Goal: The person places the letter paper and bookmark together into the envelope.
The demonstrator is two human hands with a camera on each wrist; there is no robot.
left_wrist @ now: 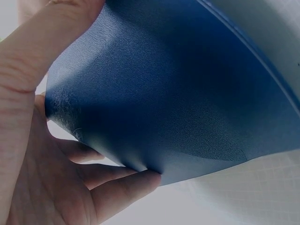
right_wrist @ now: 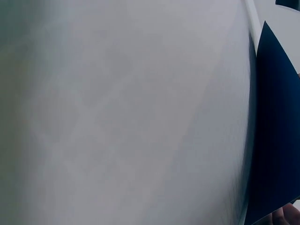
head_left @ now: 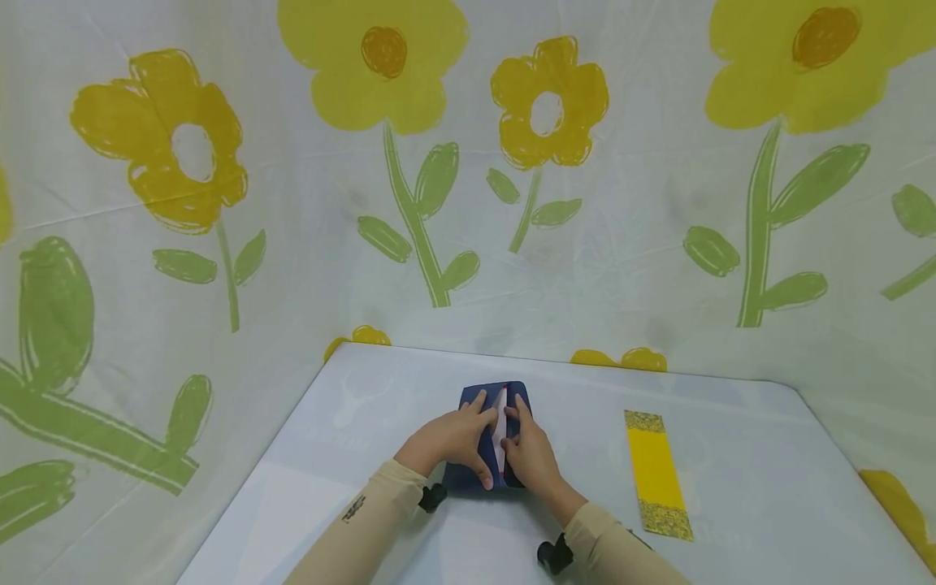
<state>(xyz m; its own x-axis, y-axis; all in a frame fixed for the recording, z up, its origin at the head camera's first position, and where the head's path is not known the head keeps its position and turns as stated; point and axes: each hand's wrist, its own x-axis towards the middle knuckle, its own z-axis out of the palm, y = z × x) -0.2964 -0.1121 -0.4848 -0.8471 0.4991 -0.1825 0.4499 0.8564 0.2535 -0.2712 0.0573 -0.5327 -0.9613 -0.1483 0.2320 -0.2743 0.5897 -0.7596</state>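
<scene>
A dark blue, leather-like notebook [head_left: 475, 471] lies on the table, parted so that a narrow wedge of white pages [head_left: 501, 418] shows. My left hand [head_left: 461, 435] grips the left-hand cover. In the left wrist view that blue cover [left_wrist: 154, 89] bows upward, the thumb over one face and several fingertips pressed at its lower edge. On the other side, my right hand [head_left: 528, 447] holds the right-hand part, its fingers reaching into the gap. A tilted blue flap [right_wrist: 276, 131] fills the right edge of the right wrist view, with fingertips [right_wrist: 291, 213] below it.
A flat yellow strip [head_left: 656, 467] with speckled gold ends lies to the right of the notebook. The pale table [head_left: 351, 455] is bordered by a flower-printed cloth backdrop [head_left: 600, 268] at the back and sides. Small black devices sit at both wrists.
</scene>
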